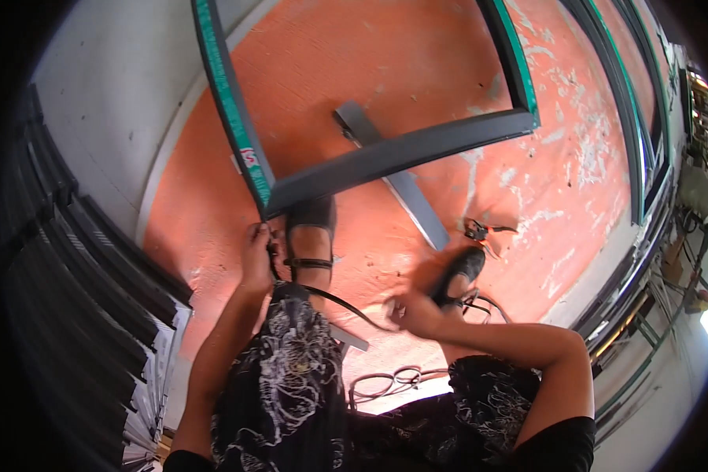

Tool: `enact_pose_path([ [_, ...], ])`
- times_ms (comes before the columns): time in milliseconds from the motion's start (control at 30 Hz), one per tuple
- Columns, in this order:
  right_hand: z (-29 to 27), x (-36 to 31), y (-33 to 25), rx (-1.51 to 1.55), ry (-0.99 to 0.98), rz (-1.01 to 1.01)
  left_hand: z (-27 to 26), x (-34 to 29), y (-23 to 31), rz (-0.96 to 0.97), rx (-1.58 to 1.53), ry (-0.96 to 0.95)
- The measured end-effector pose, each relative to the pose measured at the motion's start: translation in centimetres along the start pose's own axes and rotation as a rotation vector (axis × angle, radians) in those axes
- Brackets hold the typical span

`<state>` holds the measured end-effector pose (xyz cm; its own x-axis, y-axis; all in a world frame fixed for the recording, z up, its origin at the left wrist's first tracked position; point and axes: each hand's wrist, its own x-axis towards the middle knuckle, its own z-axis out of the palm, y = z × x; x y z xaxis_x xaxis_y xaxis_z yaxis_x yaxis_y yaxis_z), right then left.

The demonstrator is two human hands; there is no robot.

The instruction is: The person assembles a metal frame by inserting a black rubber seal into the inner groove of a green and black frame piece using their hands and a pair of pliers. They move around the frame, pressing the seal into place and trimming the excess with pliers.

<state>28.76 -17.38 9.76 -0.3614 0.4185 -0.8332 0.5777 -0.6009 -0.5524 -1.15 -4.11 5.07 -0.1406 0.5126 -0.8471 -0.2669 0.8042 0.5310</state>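
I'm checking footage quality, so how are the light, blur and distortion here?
Head view: fisheye bends the dark frame, with black around the picture; head view: glare at the right edge, and light bleaching the orange floor low in the middle; head view: the right hand looks slightly blurred.

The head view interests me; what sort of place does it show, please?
Probably a window- or door-frame workshop: a dark frame with green edging, a stack of long dark profiles at the left, and an orange-handled pliers-like tool on the floor.
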Motion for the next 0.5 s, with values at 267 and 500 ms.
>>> enact_pose_path([
  [267,-15.5,-2.7,6.9,-0.679,0.819,-0.102,0.1,-0.3,1.1,-0.126,-0.016,-0.043],
  [500,-17.0,-3.8,8.5,-0.926,0.693,-0.082,-0.7,0.4,-0.8,-0.031,-0.005,0.055],
])
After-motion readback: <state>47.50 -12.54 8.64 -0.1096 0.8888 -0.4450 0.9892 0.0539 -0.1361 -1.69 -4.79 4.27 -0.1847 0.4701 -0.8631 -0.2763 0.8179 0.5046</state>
